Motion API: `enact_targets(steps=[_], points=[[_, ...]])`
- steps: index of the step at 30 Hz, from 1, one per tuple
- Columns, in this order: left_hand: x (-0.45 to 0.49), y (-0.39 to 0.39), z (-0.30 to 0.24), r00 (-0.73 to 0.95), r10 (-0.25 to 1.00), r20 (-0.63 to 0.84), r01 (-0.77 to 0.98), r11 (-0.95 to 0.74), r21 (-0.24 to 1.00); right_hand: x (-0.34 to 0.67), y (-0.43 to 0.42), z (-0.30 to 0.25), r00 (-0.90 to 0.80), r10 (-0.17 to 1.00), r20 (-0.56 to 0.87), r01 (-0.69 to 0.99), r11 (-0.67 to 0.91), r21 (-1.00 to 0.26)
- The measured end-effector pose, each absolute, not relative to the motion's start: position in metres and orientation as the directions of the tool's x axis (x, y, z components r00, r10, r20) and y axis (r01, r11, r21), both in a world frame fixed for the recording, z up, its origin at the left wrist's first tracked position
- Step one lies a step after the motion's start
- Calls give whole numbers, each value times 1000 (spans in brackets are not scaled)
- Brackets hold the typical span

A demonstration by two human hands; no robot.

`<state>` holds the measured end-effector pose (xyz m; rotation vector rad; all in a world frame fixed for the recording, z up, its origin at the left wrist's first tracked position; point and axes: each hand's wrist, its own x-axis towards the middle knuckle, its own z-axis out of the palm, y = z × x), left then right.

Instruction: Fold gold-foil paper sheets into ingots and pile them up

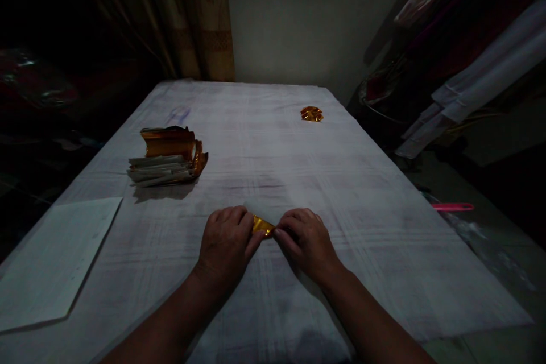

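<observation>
Between my two hands is a small piece of gold foil paper (263, 226), folded to a narrow point on its right side. My left hand (228, 239) is closed on its left part, thumb along the near edge, and hides that end. The fingertips of my right hand (306, 242) pinch the pointed right tip. Both hands rest low over the cloth-covered table (264, 165). Farther off to the left lies a stack of gold foil papers (168, 156), some curled with gold showing and others with pale backs outward.
A small folded gold foil piece (311, 114) lies near the table's far right corner. A white sheet (55, 261) lies at the left edge. Curtains (196, 17) hang at the back left, clothes (478, 74) at the right. A pink handle (453, 207) shows beyond the right edge.
</observation>
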<state>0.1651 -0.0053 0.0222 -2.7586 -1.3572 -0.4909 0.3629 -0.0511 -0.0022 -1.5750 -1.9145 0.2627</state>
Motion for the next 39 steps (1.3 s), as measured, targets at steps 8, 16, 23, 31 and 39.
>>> enact_targets(steps=[8,16,23,31,39], points=[[165,-6,24,569,768,293,766,-625,149,356,-48,2,-16,949,314,835,185,-518],[165,-6,21,580,764,283,761,-632,146,353,-45,2,27,960,280,853,124,-507],[167,-8,25,574,762,300,755,-634,168,352,-45,1,23,957,289,868,125,-481],[171,-9,20,550,781,297,778,-608,158,350,-45,0,29,953,301,874,122,-470],[174,-11,19,541,788,294,796,-593,124,350,-46,1,24,963,268,872,111,-477]])
